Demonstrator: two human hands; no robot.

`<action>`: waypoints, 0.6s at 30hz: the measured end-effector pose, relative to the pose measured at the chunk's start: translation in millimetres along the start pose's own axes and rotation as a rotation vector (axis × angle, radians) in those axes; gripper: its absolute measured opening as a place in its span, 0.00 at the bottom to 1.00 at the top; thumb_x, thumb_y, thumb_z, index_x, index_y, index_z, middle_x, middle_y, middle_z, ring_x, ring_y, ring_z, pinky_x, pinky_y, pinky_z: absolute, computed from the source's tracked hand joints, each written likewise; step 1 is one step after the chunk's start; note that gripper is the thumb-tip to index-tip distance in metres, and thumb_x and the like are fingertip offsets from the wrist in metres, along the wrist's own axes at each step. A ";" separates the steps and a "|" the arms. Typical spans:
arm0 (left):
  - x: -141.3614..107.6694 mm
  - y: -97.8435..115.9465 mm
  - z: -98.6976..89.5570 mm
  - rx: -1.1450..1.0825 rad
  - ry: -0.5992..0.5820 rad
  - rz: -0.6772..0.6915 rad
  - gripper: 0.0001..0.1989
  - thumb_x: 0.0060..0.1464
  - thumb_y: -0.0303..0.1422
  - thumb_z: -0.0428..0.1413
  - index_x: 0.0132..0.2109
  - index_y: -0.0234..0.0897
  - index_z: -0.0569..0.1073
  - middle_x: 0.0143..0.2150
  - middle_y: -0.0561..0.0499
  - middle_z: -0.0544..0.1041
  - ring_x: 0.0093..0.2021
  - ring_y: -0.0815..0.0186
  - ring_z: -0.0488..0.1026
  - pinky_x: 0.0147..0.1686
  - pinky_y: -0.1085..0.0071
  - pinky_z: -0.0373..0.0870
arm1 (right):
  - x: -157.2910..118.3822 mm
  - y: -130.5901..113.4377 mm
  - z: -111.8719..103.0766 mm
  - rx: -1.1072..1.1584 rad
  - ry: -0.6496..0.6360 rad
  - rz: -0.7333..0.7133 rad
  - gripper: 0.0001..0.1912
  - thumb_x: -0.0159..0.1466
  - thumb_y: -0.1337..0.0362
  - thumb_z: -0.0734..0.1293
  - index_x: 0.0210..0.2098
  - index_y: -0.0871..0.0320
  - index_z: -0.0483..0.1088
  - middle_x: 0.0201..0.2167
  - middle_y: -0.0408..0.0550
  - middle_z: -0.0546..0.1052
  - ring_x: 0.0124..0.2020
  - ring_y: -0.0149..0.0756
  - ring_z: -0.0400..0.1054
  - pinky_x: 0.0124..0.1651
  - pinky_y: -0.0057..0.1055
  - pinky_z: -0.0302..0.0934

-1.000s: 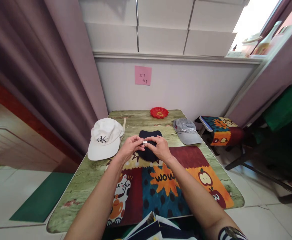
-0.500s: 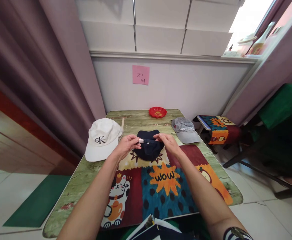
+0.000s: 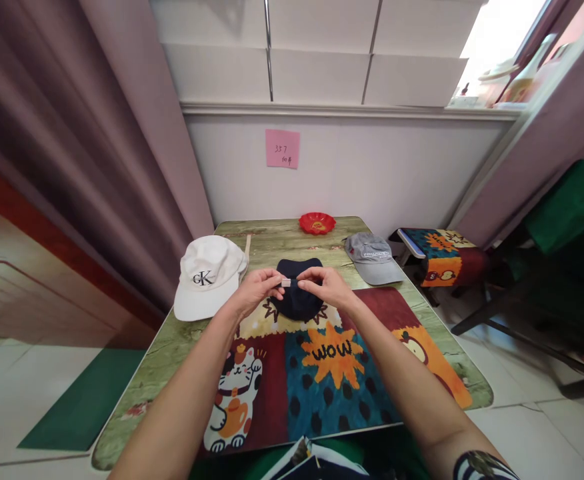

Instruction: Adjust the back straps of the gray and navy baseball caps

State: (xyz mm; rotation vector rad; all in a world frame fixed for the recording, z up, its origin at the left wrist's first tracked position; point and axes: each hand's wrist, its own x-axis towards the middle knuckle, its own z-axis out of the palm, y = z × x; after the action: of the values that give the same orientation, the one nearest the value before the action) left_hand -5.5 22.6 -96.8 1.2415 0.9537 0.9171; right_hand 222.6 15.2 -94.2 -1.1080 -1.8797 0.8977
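Note:
A dark navy cap point(image 3: 299, 305) lies on the patterned mat, its back strap raised toward me. At the strap's left end is a small silver buckle point(image 3: 286, 283), pinched between the thumb and fingers of my left hand point(image 3: 261, 288). My right hand point(image 3: 326, 283) pinches the dark strap just right of the buckle. Both hands hang over the cap and hide part of its sides. To the left sits a white cap point(image 3: 209, 273) with black letters on its front. A grey cap point(image 3: 375, 257) rests at the right edge of the table.
A red scalloped dish point(image 3: 317, 223) stands at the table's back, by the wall. The mat point(image 3: 342, 393) covers the front of the green table point(image 3: 139, 380). Right of the table is a small stool point(image 3: 437, 250) with a patterned cover. Purple curtains point(image 3: 137, 133) hang on the left.
My right hand has moved left along the strap, closer to the buckle. My left hand keeps its pinch on the buckle. The view has shifted slightly.

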 end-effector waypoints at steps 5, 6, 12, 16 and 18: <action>-2.1 2.3 5.7 0.010 0.012 0.002 0.17 0.47 0.42 0.67 0.34 0.31 0.74 0.27 0.50 0.77 0.24 0.72 0.73 0.28 0.76 0.70 | 1.4 -9.0 18.2 -0.131 0.089 -0.065 0.17 0.55 0.60 0.74 0.45 0.52 0.78 0.37 0.44 0.82 0.40 0.39 0.75 0.59 0.44 0.57; -2.9 3.0 6.9 0.015 0.015 0.004 0.17 0.47 0.42 0.67 0.34 0.31 0.73 0.27 0.50 0.77 0.24 0.72 0.73 0.27 0.76 0.70 | 1.2 -9.4 21.4 -0.174 0.120 -0.093 0.17 0.55 0.60 0.74 0.46 0.50 0.77 0.37 0.43 0.82 0.40 0.38 0.75 0.62 0.47 0.52; -6.1 3.9 13.4 -0.015 0.020 0.018 0.18 0.48 0.43 0.66 0.33 0.33 0.71 0.25 0.52 0.76 0.24 0.72 0.72 0.27 0.77 0.70 | 0.0 -9.8 30.6 -0.360 0.186 -0.275 0.08 0.61 0.59 0.71 0.41 0.49 0.78 0.38 0.45 0.82 0.42 0.39 0.74 0.68 0.52 0.37; -6.3 2.5 13.3 -0.054 0.008 0.011 0.18 0.48 0.43 0.66 0.33 0.33 0.70 0.27 0.52 0.76 0.25 0.72 0.73 0.28 0.76 0.71 | 0.3 -7.7 30.6 -0.360 0.186 -0.283 0.07 0.62 0.59 0.71 0.40 0.50 0.78 0.38 0.45 0.82 0.42 0.38 0.74 0.69 0.51 0.35; -6.6 2.5 12.6 -0.059 0.002 0.011 0.17 0.49 0.42 0.66 0.33 0.34 0.70 0.27 0.52 0.75 0.25 0.72 0.73 0.28 0.76 0.72 | 0.6 -7.5 30.8 -0.353 0.182 -0.275 0.07 0.62 0.58 0.71 0.40 0.50 0.78 0.39 0.45 0.82 0.42 0.38 0.74 0.69 0.51 0.35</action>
State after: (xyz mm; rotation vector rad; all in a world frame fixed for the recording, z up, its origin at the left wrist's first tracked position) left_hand 3.9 12.5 -92.8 1.1971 0.9161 0.9494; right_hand 192.9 7.1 -101.9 -1.0570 -2.0189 0.3066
